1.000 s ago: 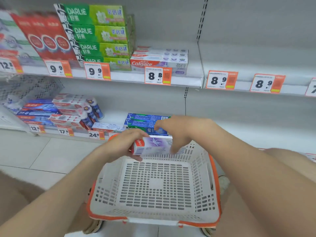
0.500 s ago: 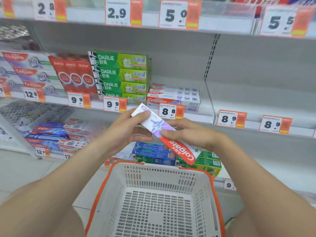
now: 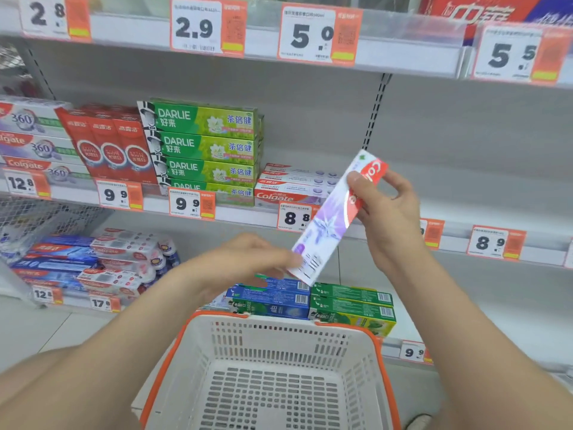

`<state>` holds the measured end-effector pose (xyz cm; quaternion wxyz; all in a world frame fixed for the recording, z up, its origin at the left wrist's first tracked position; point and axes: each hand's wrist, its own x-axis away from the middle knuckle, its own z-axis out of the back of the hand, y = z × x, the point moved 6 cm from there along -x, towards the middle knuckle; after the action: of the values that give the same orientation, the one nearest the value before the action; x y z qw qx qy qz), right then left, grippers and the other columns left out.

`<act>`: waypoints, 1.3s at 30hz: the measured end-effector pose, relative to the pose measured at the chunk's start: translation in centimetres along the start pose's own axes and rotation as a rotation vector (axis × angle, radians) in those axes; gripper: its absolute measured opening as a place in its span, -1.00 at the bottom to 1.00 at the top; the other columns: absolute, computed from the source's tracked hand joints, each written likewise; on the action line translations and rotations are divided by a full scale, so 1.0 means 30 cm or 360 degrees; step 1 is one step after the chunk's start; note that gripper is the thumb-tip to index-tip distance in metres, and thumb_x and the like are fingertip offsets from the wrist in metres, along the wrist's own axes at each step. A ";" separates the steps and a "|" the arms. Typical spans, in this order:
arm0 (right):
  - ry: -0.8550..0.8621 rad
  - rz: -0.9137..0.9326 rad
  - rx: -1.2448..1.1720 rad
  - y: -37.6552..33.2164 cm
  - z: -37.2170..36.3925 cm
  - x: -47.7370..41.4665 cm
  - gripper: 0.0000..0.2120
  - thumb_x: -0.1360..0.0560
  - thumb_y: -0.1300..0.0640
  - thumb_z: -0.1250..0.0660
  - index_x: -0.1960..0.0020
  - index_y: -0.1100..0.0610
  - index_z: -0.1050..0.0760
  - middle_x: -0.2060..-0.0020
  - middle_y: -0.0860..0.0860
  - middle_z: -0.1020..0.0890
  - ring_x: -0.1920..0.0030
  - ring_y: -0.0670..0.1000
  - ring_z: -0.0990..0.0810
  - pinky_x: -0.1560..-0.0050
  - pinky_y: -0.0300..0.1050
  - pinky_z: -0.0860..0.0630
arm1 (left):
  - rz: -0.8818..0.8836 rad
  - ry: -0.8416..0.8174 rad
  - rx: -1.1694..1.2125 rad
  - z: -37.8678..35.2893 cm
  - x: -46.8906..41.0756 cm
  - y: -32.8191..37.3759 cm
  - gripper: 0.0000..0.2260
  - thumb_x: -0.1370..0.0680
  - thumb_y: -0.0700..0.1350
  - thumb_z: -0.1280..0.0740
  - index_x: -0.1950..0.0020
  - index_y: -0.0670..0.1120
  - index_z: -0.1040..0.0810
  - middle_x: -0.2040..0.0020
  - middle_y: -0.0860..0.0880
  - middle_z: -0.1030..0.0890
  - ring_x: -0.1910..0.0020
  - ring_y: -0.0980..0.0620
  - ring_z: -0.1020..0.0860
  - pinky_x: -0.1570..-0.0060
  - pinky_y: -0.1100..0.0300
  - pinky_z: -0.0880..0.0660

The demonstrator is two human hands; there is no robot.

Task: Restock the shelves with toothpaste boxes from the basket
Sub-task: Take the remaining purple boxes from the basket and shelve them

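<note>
i see the right hand (image 3: 386, 209) with fingers clamped on a tilted white-and-purple cardboard toothpaste box (image 3: 328, 223). left hand (image 3: 248, 259) blurred at its lower end, grip unclear. white plastic basket (image 3: 279, 333) sits below.

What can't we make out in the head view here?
- Left hand: blurred; unclear whether it touches the toothpaste box held by the right hand.
- Basket: near part cut off by the bottom edge, so leftover stock there can't be ruled out.
- Small print on the price tag: too small, partly behind the box.
- Top shelf goods: cut off by the top edge.
</note>
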<state>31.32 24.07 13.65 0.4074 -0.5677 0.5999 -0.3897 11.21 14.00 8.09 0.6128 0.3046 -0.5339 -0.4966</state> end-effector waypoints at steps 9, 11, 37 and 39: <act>-0.0721 0.0209 0.0848 0.044 -0.136 0.131 -0.68 -0.53 0.08 -0.54 -0.26 0.01 -0.62 0.09 -0.02 -0.78 0.10 0.00 -0.77 -0.02 0.03 -0.70 | -0.0441 0.0068 0.0399 -0.092 -0.011 0.053 -0.66 -0.60 -0.19 -0.46 -0.36 -0.17 -0.53 -0.08 -0.23 -0.74 -0.10 -0.22 -0.72 -0.22 -0.07 -0.64; -0.0764 0.0358 0.1179 0.046 -0.126 0.134 -0.72 -0.54 0.06 -0.51 -0.24 -0.06 -0.65 0.07 -0.13 -0.77 0.07 -0.07 -0.75 -0.06 0.02 -0.68 | -0.0496 0.0135 0.0536 -0.094 -0.015 0.059 -0.68 -0.63 -0.19 -0.43 -0.37 -0.20 -0.53 -0.09 -0.23 -0.74 -0.11 -0.25 -0.71 -0.21 -0.04 -0.64; -0.0661 0.1075 0.2578 0.093 -0.244 -0.256 -0.56 -0.70 -0.02 -0.19 -0.56 -0.23 -0.31 -0.33 0.00 -0.54 -0.29 0.15 -0.45 -0.37 0.14 -0.21 | -0.0571 0.1087 -0.1388 0.154 -0.180 0.023 -0.38 -0.54 -0.26 -0.35 -0.58 -0.14 -0.24 -0.52 -0.10 -0.22 -0.26 -0.23 -0.48 -0.18 -0.16 -0.50; -0.0666 0.1109 0.2547 0.095 -0.245 -0.254 -0.56 -0.69 -0.04 -0.21 -0.56 -0.21 -0.33 -0.34 0.01 -0.55 -0.30 0.15 -0.46 -0.38 0.13 -0.22 | -0.0592 0.1090 -0.1404 0.151 -0.183 0.020 -0.39 -0.53 -0.25 -0.36 -0.55 -0.17 -0.26 -0.50 -0.10 -0.24 -0.26 -0.23 -0.48 -0.16 -0.18 -0.51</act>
<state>23.63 31.86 14.04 0.8773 0.0410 0.2005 -0.4340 7.40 20.04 7.81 0.7217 0.2524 0.0139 -0.6443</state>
